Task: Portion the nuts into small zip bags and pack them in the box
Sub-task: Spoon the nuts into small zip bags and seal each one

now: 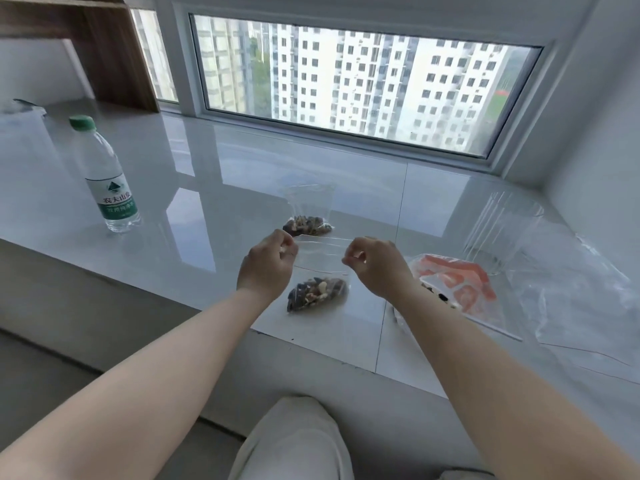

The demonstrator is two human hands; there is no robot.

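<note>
clear zip bag (322, 258) of nuts (317, 294) pinched by both hands' fingers (285, 249), fingertips mostly hidden.

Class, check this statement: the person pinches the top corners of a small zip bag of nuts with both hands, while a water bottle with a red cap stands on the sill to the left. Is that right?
Not quite: the water bottle has a green cap, not red, as the head view shows. The rest holds: the left hand and right hand pinch the top corners of the small zip bag of nuts, and the bottle stands on the sill to the left.
</note>
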